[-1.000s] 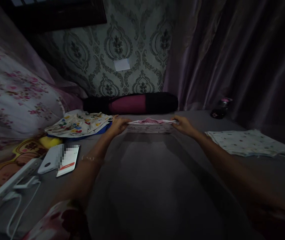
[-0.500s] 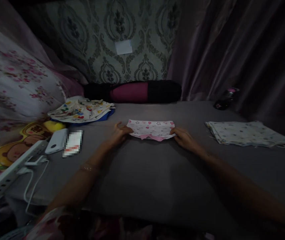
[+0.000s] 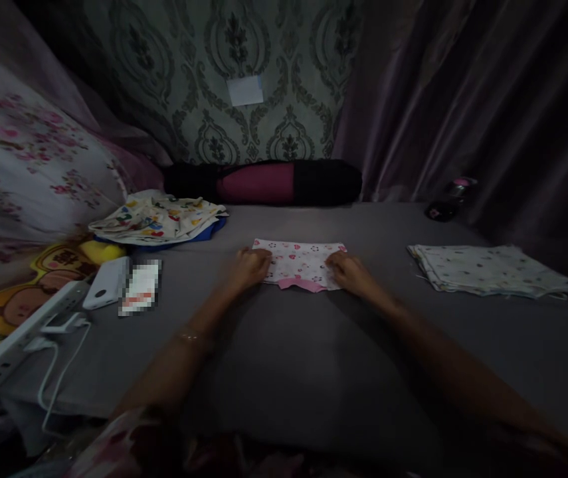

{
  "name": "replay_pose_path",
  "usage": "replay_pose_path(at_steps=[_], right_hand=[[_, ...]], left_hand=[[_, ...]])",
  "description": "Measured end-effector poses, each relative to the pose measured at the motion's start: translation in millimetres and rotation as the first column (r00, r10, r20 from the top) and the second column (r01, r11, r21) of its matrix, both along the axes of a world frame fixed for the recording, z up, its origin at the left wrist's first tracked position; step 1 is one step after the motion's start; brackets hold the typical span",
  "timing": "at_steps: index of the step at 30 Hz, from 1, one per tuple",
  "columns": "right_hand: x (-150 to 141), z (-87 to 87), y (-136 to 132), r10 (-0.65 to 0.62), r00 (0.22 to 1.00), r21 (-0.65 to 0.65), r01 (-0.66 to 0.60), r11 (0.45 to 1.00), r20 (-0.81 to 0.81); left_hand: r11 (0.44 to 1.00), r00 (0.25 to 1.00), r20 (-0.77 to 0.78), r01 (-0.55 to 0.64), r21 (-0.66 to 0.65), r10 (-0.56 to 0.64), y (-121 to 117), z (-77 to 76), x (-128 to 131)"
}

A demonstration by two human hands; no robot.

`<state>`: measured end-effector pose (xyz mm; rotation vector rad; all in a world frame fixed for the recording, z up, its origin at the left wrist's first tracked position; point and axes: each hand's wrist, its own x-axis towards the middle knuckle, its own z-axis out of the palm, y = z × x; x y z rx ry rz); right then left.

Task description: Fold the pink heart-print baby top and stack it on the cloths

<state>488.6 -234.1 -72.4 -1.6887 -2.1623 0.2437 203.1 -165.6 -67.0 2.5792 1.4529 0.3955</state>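
A small white garment with pink hearts and a pink edge lies flat on the grey mattress. My left hand rests on its left side with the fingers curled over the edge. My right hand covers its right side in the same way, fingers closed on the cloth. Both forearms reach straight out from the bottom of the view.
A folded dotted cloth lies to the right, a pile of colourful printed clothes to the left. A black and pink roll lies along the wall. A power bank, power strip and floral pillow are at left; a bottle is by the curtain.
The garment, held up stretched between both hands, came down flat on the mattress nearer to me. Both hands then slid inward onto its sides.
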Motion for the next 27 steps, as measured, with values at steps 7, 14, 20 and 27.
replay_pose_path(at_steps=[7, 14, 20, 27], right_hand=[[-66.8, -13.0, 39.7, -0.095, 0.970, -0.036, 0.106, 0.994, 0.222], [-67.7, -24.2, 48.0, -0.061, 0.957, -0.100, 0.093, 0.991, 0.283], [-64.7, -27.4, 51.1, -0.091, 0.962, -0.099, 0.120, 0.988, 0.258], [-60.2, -31.5, 53.6, -0.239, 0.936, -0.064, 0.263, 0.963, 0.259]], left_hand=[[0.998, 0.996, -0.080, -0.048, -0.031, 0.046, 4.8, -17.9, 89.5], [0.998, 0.983, -0.180, -0.032, -0.046, 0.023, 18.3, -36.8, 90.0], [0.998, 0.983, -0.175, -0.055, -0.010, 0.053, 19.9, -38.3, 87.6], [0.988, 0.970, -0.192, -0.156, -0.013, 0.150, 25.8, -36.5, 75.3]])
